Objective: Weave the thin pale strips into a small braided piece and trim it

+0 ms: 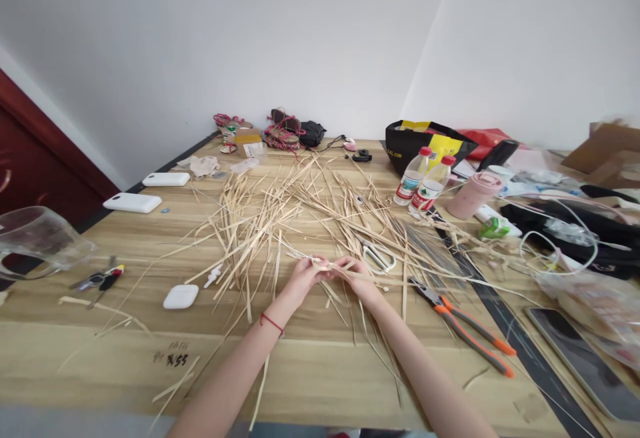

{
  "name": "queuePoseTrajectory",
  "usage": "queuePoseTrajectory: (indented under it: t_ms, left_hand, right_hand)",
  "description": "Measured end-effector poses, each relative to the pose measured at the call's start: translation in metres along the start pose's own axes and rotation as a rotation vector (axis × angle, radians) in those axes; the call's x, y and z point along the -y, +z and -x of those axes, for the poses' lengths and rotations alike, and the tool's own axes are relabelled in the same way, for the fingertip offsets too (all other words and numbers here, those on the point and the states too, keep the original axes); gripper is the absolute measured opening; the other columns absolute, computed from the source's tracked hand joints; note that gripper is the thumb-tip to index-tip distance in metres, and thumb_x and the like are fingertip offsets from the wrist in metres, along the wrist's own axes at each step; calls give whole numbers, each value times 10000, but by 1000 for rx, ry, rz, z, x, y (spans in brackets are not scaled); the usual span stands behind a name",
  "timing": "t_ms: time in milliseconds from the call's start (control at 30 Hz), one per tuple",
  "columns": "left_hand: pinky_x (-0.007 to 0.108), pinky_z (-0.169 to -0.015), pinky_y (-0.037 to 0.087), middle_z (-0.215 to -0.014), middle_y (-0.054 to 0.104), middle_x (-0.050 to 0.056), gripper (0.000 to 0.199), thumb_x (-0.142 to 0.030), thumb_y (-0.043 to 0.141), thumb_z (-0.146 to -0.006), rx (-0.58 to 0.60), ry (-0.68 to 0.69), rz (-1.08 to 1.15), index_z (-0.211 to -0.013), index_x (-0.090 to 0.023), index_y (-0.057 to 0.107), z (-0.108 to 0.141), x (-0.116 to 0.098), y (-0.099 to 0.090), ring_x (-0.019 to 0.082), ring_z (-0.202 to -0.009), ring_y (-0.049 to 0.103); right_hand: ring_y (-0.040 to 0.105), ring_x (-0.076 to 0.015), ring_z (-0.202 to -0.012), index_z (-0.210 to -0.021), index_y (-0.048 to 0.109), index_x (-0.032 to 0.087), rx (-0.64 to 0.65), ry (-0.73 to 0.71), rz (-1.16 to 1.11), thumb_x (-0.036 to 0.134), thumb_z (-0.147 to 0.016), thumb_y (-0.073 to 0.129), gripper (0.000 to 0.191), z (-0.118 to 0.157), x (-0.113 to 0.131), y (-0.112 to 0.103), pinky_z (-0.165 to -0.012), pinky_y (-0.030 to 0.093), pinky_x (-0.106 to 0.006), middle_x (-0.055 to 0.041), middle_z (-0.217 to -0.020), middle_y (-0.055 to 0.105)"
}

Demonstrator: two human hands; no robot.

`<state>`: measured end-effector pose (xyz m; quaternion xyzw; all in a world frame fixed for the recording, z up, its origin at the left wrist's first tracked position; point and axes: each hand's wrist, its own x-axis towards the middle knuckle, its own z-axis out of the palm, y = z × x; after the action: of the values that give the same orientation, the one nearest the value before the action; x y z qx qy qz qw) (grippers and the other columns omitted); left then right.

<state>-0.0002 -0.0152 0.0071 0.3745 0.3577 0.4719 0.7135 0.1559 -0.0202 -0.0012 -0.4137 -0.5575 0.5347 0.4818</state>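
Note:
My left hand (304, 277) and my right hand (356, 274) meet above the near middle of the table, fingers closed on pale flat plant-fibre strips (327, 266). Several long strands trail from the grip to the right and downward. A thin white cord-like piece (287, 246) runs up and left from my left fingers. Just beyond my hands lies a loose heap of straw-coloured strips (260, 215). Scissors with white handles (379, 257) rest among the strips right of my right hand. Farther right are pliers with orange and grey handles (463, 328).
On the left are a clear plastic jug (40, 241), keys (100, 279), a white earphone case (181, 297) and white power banks (133, 203). At right stand two water bottles (423, 185), a pink cup (475, 195), a black-yellow bag (415, 141) and a phone (583, 358).

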Motion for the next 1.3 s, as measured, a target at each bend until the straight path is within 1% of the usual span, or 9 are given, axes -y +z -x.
queuePoseTrajectory:
  t_ms: [167,367,500,667,800,900,1000,1133,1300]
  left_hand:
    - [353,-773,511,-764,672,65,234,-261,745,-612,-37,-41,7,-738,-102,627,0,0,-4,170,-718,637]
    - [363,-772,525,-765,688,79,260,-266,772,-586,-56,-108,-12,-730,-103,630,0,-5,-3,172,-682,647]
    - [359,-758,529,-698,678,59,258,-274,779,-571,-72,-71,-26,-691,-101,630,-1,-4,-2,174,-672,642]
    - [366,-753,529,-698,672,46,275,-277,790,-544,-119,-28,-37,-675,-105,620,-5,2,-4,169,-676,637]
    - [390,-772,522,-739,681,58,305,-252,810,-496,-105,16,-69,-695,-110,627,-6,1,-4,198,-731,644]
    - [382,-772,521,-747,683,54,309,-248,808,-501,-101,31,-77,-722,-115,639,-5,-2,-2,190,-720,642]
    - [374,-780,520,-727,675,41,276,-248,799,-523,-92,16,-22,-699,-114,633,-2,-3,-1,177,-708,638]
    - [360,-744,527,-748,680,54,276,-253,796,-531,-98,-62,-15,-713,-104,653,0,-3,-2,174,-686,636]
    - [325,-727,521,-762,686,66,252,-250,771,-577,-34,-109,13,-762,-103,684,-1,-2,-5,157,-679,630]
  right_hand:
    - [575,-166,-644,-737,629,182,-80,-64,241,482,-717,632,301,1,0,0,-622,449,-284,-29,-699,641]
    - [562,-179,-740,-758,623,204,-157,-240,438,413,-802,553,225,7,9,3,-714,426,-302,-32,-753,630]
    - [556,-190,-745,-760,612,206,-191,-283,466,407,-802,552,214,7,8,2,-727,427,-323,-41,-755,620]
    - [567,-199,-753,-756,616,205,-169,-236,415,424,-783,575,224,4,3,-2,-729,433,-329,-46,-760,633]
    - [585,-202,-767,-750,617,197,-145,-177,336,435,-783,573,245,2,2,-4,-738,437,-323,-45,-764,645]
    - [588,-199,-753,-752,614,192,-144,-178,321,424,-790,567,240,3,3,-3,-722,439,-317,-46,-762,646]
    - [575,-196,-751,-778,615,199,-167,-239,396,379,-800,558,190,5,4,-2,-719,434,-319,-44,-772,639]
    - [550,-199,-767,-813,603,208,-174,-374,521,249,-774,541,84,7,3,-3,-721,432,-333,-45,-793,618]
    - [531,-206,-804,-842,576,205,-162,-458,624,132,-720,495,163,8,4,-4,-743,424,-347,-48,-810,593]
